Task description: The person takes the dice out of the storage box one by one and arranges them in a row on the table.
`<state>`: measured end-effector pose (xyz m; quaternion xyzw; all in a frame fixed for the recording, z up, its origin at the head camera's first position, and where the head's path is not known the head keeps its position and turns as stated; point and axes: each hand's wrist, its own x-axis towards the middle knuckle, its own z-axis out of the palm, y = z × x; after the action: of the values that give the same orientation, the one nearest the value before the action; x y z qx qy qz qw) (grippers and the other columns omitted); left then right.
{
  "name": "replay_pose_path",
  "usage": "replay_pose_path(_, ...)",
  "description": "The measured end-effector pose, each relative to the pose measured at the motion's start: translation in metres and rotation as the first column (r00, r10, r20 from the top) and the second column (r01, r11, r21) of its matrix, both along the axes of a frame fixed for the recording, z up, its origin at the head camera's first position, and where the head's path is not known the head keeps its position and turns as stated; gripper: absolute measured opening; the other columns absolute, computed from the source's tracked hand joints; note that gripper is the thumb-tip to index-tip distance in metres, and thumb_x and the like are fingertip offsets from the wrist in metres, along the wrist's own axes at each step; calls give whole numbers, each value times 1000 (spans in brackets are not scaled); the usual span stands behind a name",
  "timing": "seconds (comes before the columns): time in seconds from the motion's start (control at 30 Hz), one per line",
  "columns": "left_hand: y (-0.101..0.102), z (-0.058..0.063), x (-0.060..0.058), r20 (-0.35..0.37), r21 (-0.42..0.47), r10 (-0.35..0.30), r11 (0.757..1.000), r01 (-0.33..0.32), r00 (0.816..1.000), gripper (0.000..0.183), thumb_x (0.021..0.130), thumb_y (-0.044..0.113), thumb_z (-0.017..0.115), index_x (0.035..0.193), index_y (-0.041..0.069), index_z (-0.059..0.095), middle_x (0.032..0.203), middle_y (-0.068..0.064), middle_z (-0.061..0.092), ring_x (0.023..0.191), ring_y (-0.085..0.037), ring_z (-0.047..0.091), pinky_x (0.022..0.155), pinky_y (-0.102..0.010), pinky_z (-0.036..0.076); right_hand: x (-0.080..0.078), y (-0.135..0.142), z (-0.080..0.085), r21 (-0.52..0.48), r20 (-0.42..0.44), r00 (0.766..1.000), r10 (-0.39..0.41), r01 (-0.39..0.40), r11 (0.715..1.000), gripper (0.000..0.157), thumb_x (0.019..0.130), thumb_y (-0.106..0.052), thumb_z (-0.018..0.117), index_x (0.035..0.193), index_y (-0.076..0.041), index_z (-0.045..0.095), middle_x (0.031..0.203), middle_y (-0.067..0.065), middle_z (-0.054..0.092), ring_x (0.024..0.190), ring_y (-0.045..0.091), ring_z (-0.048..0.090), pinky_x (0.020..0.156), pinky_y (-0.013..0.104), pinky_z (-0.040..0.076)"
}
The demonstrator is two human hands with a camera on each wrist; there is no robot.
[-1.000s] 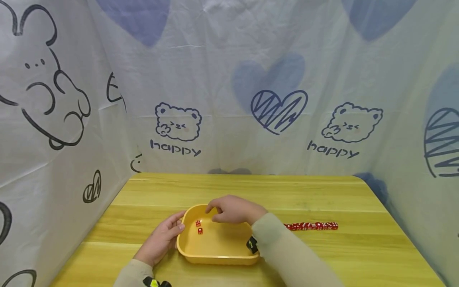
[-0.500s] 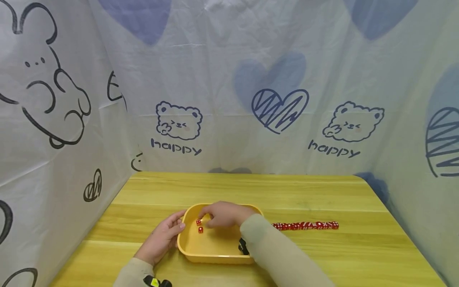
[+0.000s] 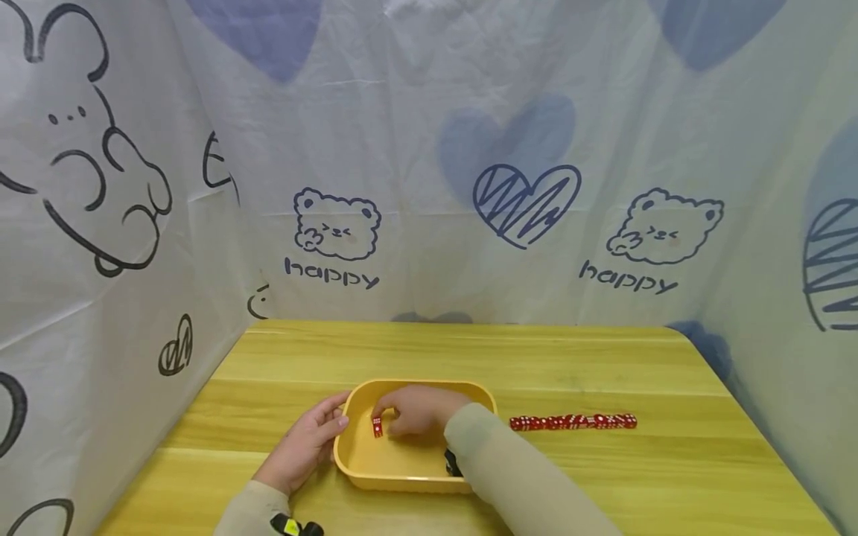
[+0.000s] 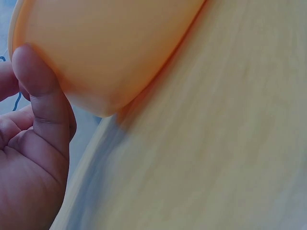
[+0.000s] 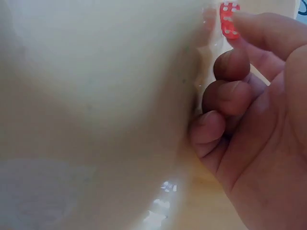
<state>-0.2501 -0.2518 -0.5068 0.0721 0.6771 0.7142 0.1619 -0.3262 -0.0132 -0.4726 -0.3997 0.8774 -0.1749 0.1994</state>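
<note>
My left hand (image 3: 311,439) grips the left end of a yellow plastic tray (image 3: 402,484). Its thumb (image 4: 38,76) lies against the tray wall (image 4: 120,43) in the left wrist view, with other fingers behind the rim. Inside the tray, my right hand (image 3: 422,409) reaches toward the left side. Two small red dice (image 3: 377,426) with white dots sit together at its thumb and index finger. From the right wrist, the dice (image 5: 230,21) show at the thumb tip, pinched there, while the other fingers curl below. The hand partly hides the tray floor.
Right of the tray, a straight row of several red dice (image 3: 573,422) lies on the yellow wood-grain table (image 3: 603,484). White printed cloth (image 3: 429,246) hangs behind the table and along both sides.
My right hand has lowered into the tray and moved left to the dice. The two dice, apart before, now stand against each other. My left hand keeps its hold on the tray.
</note>
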Motion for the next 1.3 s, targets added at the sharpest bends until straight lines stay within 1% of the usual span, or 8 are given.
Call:
replay_pose_path(0.07,0,0,0,0,-4,-1,1000,1,1000,58,108,18,50,159,3,25,118,-21,48,90,-22,60,68,-27,56,0,1,-1,2,-7,1000,15,-15,1000,34,90,-22,71,123,-32,70,94,-10,59,85,11,54,80,28,46)
replay_pose_path(0.3,2,2,1,1,-11,5,1000,-5,1000,59,108,19,50,159,3,24,122,-22,48,98,-25,61,74,-30,58,-2,2,-5,-21,3,999,52,-52,998,30,89,-18,73,116,-33,71,91,-10,59,82,9,53,76,26,45)
replay_pose_path(0.43,2,3,1,-9,-10,7,1000,-7,1000,58,108,18,49,159,3,26,118,-21,47,93,-23,61,71,-29,57,-3,0,-5,-22,5,998,65,-65,998,29,89,-18,74,114,-33,71,89,-9,59,81,9,52,74,25,45)
replay_pose_path(0.63,1,4,2,-20,-6,4,1000,-4,1000,56,108,16,48,158,2,27,116,-21,47,89,-21,60,67,-27,56,-1,-1,-2,-31,64,996,61,-59,998,32,90,-15,73,116,-32,72,90,-9,60,80,9,53,74,24,45)
replay_pose_path(0.83,3,5,4,-27,-2,-4,1000,4,1000,59,107,17,50,158,0,25,117,-20,47,96,-24,60,73,-30,58,3,0,-2,-58,77,994,72,-68,996,20,92,-12,71,103,-28,74,81,-10,60,70,6,52,65,20,45)
replay_pose_path(0.97,4,4,4,-24,3,-7,1000,7,1000,61,107,17,52,158,-1,25,118,-21,49,97,-24,60,74,-31,58,4,0,-1,-55,61,995,78,-75,996,16,92,-14,71,100,-28,74,79,-11,60,70,5,52,65,19,45)
replay_pose_path(1.13,3,2,4,-20,0,-4,1000,4,1000,61,107,18,52,158,-1,25,118,-21,49,93,-24,61,72,-29,57,4,0,2,-80,85,995,60,-53,995,18,91,-13,71,100,-29,74,76,-8,59,67,7,52,62,21,45)
replay_pose_path(1.3,2,1,2,-12,-2,13,1000,-13,1000,57,107,18,51,157,2,29,116,-21,49,85,-22,59,63,-25,54,3,1,7,-114,108,994,21,-9,993,20,90,-12,69,100,-29,74,73,-5,57,64,10,51,58,24,43)
